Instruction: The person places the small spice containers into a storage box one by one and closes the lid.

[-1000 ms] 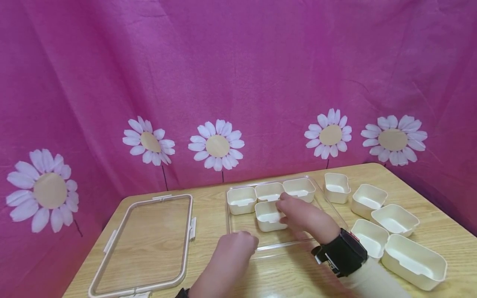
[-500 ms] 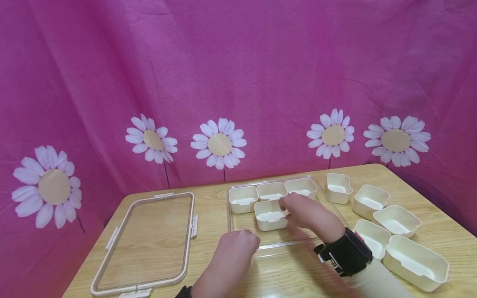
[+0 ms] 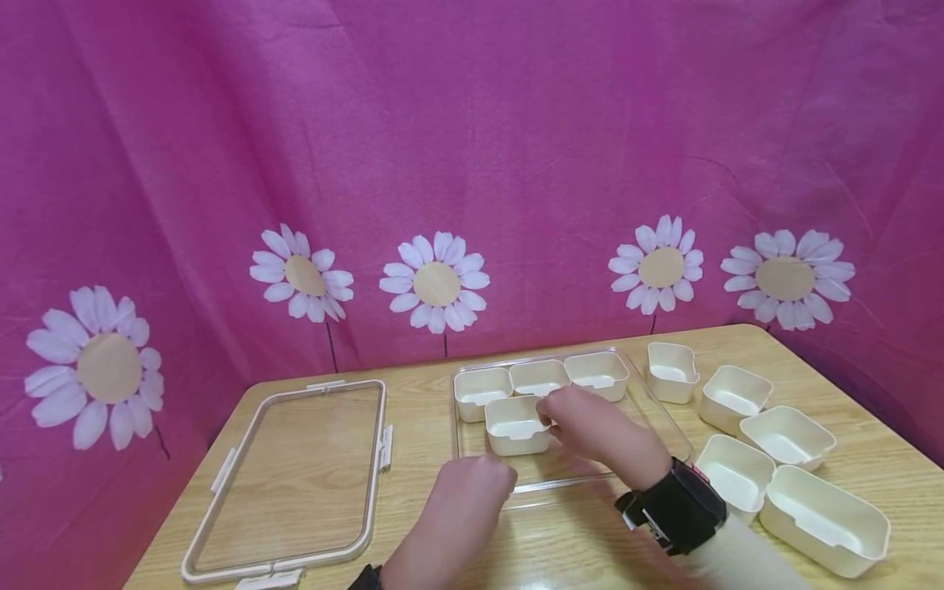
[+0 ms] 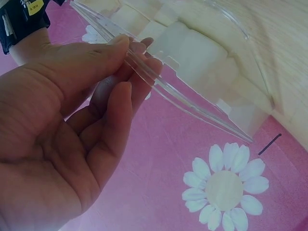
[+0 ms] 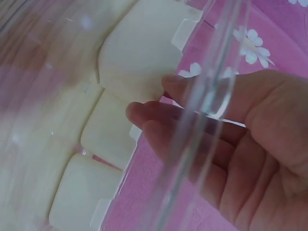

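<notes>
A clear plastic box [image 3: 568, 483] stands on the wooden table, with three cream bins [image 3: 475, 406] in a row along its far side. A fourth cream bin [image 3: 518, 443] sits inside, in front of the row. My right hand [image 3: 601, 424] reaches over the near rim and pinches this bin's right wall between thumb and fingers; the right wrist view shows the bin [image 5: 139, 48] at the fingertips through the clear wall. My left hand [image 3: 470, 501] pinches the near-left rim of the clear box; in the left wrist view thumb and forefinger meet on that rim [image 4: 192, 108].
Several more cream bins [image 3: 822, 516] stand loosely grouped at the table's right side. On the left lies a clear lid [image 3: 376, 475] with a cream frame and side clips. A pink curtain with daisies [image 3: 437, 284] hangs behind the table.
My right hand has slid the fourth bin left inside the clear box, closer to the left wall. The left hand has stayed at the rim.
</notes>
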The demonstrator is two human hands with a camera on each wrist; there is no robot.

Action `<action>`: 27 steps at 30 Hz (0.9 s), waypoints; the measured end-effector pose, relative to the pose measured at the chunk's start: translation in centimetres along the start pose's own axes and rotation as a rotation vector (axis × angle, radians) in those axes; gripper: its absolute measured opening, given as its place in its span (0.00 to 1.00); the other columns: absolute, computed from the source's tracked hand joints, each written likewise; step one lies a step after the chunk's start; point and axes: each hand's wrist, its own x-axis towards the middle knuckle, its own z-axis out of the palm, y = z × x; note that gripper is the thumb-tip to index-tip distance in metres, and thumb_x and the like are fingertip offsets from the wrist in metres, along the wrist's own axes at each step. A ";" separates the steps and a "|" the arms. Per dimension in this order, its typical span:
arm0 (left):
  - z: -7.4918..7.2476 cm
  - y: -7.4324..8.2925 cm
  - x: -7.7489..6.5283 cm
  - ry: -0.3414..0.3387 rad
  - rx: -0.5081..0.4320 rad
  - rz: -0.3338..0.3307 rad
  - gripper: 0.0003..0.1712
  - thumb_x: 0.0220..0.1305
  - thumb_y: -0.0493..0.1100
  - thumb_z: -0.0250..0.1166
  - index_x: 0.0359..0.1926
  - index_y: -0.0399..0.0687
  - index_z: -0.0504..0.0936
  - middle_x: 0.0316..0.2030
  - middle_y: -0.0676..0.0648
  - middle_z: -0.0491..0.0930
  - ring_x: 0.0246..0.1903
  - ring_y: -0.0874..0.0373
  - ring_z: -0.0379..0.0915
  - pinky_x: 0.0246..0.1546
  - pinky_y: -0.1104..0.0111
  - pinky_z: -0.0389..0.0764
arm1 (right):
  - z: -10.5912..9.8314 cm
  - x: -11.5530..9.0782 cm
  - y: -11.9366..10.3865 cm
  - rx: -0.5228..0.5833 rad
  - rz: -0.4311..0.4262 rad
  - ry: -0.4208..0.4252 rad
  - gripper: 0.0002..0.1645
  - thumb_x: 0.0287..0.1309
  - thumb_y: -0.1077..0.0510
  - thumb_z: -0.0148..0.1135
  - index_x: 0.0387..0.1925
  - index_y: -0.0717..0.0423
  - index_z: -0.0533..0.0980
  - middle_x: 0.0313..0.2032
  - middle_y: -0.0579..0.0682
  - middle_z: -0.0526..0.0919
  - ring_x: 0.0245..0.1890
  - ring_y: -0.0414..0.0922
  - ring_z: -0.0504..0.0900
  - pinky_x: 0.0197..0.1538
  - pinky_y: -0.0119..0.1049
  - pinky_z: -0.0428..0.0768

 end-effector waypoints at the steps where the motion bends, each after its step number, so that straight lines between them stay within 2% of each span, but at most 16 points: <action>1: 0.0 0.0 0.0 0.001 0.002 0.001 0.19 0.43 0.29 0.70 0.15 0.57 0.74 0.14 0.59 0.71 0.15 0.67 0.65 0.13 0.69 0.67 | 0.1 0.0 -0.1 -0.007 0.000 0.002 0.12 0.49 0.73 0.70 0.24 0.56 0.78 0.22 0.45 0.78 0.23 0.38 0.72 0.29 0.32 0.75; 7: 0.0 0.1 0.1 -0.007 0.026 -0.003 0.17 0.44 0.30 0.71 0.16 0.57 0.76 0.15 0.59 0.74 0.16 0.65 0.69 0.14 0.68 0.69 | 0.9 0.5 -0.5 -0.079 -0.002 0.013 0.13 0.49 0.71 0.71 0.23 0.53 0.76 0.22 0.43 0.78 0.24 0.41 0.76 0.26 0.34 0.75; 13: 0.0 0.2 0.1 -0.005 0.051 -0.009 0.17 0.44 0.31 0.71 0.16 0.57 0.77 0.16 0.58 0.74 0.15 0.65 0.70 0.13 0.68 0.70 | 1.8 0.7 -0.7 -0.125 -0.029 0.070 0.20 0.50 0.70 0.69 0.18 0.49 0.68 0.17 0.41 0.66 0.19 0.40 0.67 0.22 0.33 0.67; 23: 0.0 0.3 0.1 -0.014 0.053 -0.010 0.16 0.46 0.32 0.72 0.16 0.58 0.78 0.16 0.58 0.75 0.16 0.65 0.71 0.13 0.68 0.70 | 2.4 0.8 -1.3 -0.115 -0.032 0.128 0.20 0.50 0.70 0.66 0.18 0.47 0.67 0.16 0.40 0.64 0.17 0.41 0.65 0.20 0.34 0.64; 27: 0.0 0.3 0.0 -0.009 0.071 -0.007 0.16 0.45 0.32 0.72 0.16 0.57 0.78 0.16 0.58 0.75 0.16 0.65 0.71 0.13 0.68 0.71 | 2.5 0.9 -1.6 -0.102 -0.060 0.155 0.19 0.50 0.70 0.65 0.18 0.47 0.68 0.16 0.40 0.65 0.17 0.40 0.66 0.20 0.33 0.64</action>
